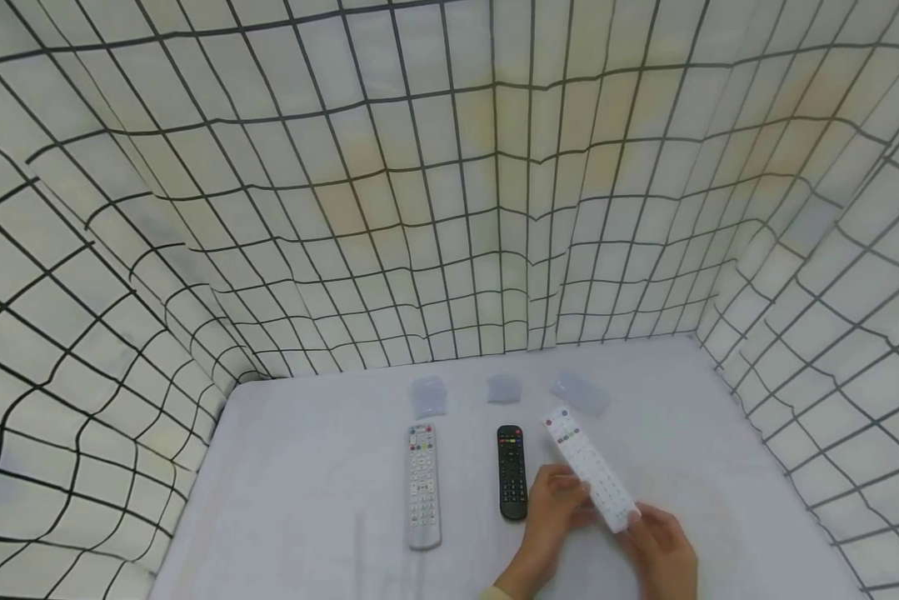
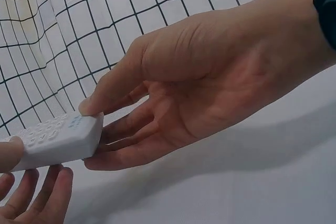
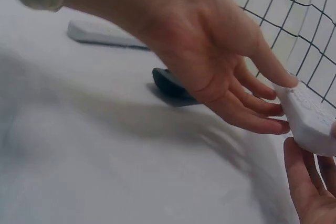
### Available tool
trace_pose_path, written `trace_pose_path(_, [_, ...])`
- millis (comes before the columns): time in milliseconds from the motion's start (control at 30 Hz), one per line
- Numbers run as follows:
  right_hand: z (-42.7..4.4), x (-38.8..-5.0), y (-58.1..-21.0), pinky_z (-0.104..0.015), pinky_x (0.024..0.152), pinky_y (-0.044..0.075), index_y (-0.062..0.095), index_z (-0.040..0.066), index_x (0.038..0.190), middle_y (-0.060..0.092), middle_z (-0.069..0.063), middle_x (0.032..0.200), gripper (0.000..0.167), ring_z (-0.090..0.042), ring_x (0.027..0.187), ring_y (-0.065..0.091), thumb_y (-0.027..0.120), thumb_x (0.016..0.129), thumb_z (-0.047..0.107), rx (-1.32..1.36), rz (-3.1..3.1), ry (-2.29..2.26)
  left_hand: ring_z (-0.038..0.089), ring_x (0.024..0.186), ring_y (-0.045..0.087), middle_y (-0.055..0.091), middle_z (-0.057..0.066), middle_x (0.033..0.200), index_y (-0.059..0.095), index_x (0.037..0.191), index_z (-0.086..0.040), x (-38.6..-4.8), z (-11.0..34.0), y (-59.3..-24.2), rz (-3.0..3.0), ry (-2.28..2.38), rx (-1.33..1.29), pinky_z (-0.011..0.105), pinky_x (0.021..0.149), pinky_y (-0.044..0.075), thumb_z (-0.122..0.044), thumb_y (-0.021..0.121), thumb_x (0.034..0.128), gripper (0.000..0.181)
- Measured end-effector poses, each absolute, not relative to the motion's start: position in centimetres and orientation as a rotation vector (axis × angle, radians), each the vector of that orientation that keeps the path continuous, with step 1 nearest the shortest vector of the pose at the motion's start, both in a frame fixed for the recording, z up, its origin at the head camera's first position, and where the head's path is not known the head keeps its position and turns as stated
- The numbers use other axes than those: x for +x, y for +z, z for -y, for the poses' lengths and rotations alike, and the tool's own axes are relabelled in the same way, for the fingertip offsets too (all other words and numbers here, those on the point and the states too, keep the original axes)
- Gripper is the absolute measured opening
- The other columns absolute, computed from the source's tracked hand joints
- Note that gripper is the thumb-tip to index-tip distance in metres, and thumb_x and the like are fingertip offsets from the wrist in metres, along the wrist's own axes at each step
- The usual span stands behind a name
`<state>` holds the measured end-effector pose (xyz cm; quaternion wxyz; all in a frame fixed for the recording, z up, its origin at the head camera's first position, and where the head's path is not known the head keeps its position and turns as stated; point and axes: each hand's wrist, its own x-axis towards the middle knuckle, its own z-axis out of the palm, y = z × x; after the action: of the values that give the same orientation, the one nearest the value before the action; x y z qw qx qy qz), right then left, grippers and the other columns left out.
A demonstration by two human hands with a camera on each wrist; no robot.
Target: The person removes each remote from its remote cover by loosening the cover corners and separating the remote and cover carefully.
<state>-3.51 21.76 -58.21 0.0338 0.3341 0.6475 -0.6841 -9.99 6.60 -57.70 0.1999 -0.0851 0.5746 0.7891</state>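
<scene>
A white remote control (image 1: 595, 471) slants over the table at the right, held between both hands. My left hand (image 1: 552, 510) grips its left side near the middle. My right hand (image 1: 661, 546) pinches its lower end; in the left wrist view the thumb lies on top and fingertips touch underneath and behind. Raised buttons cover the upper face of the white remote control (image 2: 55, 137). Close beside my left hand lies a black remote control (image 1: 512, 475), buttons up. Farther left lies a grey remote control (image 1: 423, 492), also buttons up.
Behind the remotes lie three translucent plastic pieces: a left one (image 1: 429, 396), a middle one (image 1: 504, 388) and a right one (image 1: 578, 392). Grid-patterned cloth walls (image 1: 449, 250) enclose the back and sides of the white table (image 1: 292, 483).
</scene>
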Motion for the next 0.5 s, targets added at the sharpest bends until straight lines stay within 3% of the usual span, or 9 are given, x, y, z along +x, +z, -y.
trace_pose_path(33, [-21.7,-3.4,-58.3,-0.019,0.087,0.058,0.042,0.007,0.151,0.043,-0.025,0.159,0.080,0.009,0.097,0.064,0.070,0.095,0.057,1.019,-2.025,-2.038,0.016,0.093,0.073,0.068,0.009,0.114,0.055,0.130,-0.007,-10.1,-6.7,-57.8,-1.624,2.203,-0.248,0.037,0.086,0.064,-0.014,0.072,0.0951,0.039])
trace_pose_path(133, [-21.6,-3.3,-58.2,-0.035,0.102,0.055,0.042,0.012,0.153,0.043,-0.022,0.162,0.080,-0.016,0.123,0.066,0.070,0.093,0.059,0.965,-2.081,-1.905,0.015,0.088,0.071,0.067,0.009,0.112,0.058,0.128,-0.008,-10.4,-7.0,-57.9,-1.665,2.199,-0.267,0.039,0.084,0.064,-0.010,0.072,0.0932,0.038])
trace_pose_path(233, [-21.6,-3.3,-58.2,-0.056,0.116,0.043,0.037,0.014,0.158,0.037,-0.020,0.166,0.084,-0.038,0.147,0.047,0.068,0.094,0.060,0.881,-2.142,-1.828,0.014,0.086,0.069,0.066,0.008,0.110,0.061,0.126,-0.009,-10.6,-7.2,-58.3,-1.716,2.180,-0.271,0.039,0.082,0.064,-0.009,0.073,0.0921,0.036])
trace_pose_path(300, [-21.7,-3.4,-58.3,-0.059,0.120,0.038,0.036,0.015,0.160,0.037,-0.019,0.166,0.078,-0.042,0.149,0.043,0.066,0.099,0.054,0.826,-2.205,-1.776,0.014,0.087,0.068,0.065,0.008,0.110,0.062,0.125,-0.010,-10.6,-7.3,-58.6,-1.743,2.163,-0.271,0.037,0.081,0.064,-0.009,0.073,0.0917,0.036])
trace_pose_path(500, [-21.7,-3.8,-58.5,-0.054,0.114,0.047,0.041,0.010,0.158,0.045,-0.022,0.161,0.059,-0.043,0.141,0.052,0.059,0.107,0.034,0.730,-2.391,-1.553,0.014,0.088,0.067,0.065,0.004,0.109,0.063,0.122,-0.012,-10.8,-7.6,-59.3,-1.845,2.078,-0.257,0.031,0.075,0.064,-0.011,0.074,0.0916,0.033])
